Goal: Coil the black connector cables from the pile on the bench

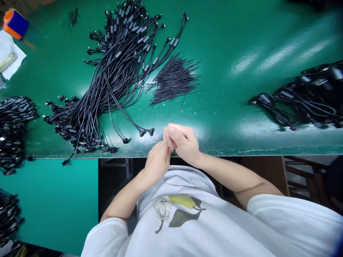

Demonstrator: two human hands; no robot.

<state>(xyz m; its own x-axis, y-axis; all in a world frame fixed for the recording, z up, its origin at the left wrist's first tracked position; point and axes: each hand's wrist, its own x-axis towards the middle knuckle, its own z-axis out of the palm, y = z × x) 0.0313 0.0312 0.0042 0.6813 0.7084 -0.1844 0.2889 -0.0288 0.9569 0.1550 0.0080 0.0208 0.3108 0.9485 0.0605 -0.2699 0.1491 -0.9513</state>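
Observation:
My left hand (158, 157) and my right hand (184, 142) are pressed together at the table's front edge, both with curled fingers. The right one lies partly over the left fingertips. Whatever they hold, if anything, is hidden inside the closed fingers. Just left of them, a few black connector ends (147, 132) stick out from a big heap of black cables (107, 85) with grey sleeves. Beyond my hands lies a pile of thin black ties (175, 80).
Coiled black cables (302, 96) lie at the right on the green table (222, 117). More cable bundles (13, 132) sit at the far left, some on a lower green surface (61, 203). A blue and orange object (16, 24) and white paper (12, 53) are at the upper left.

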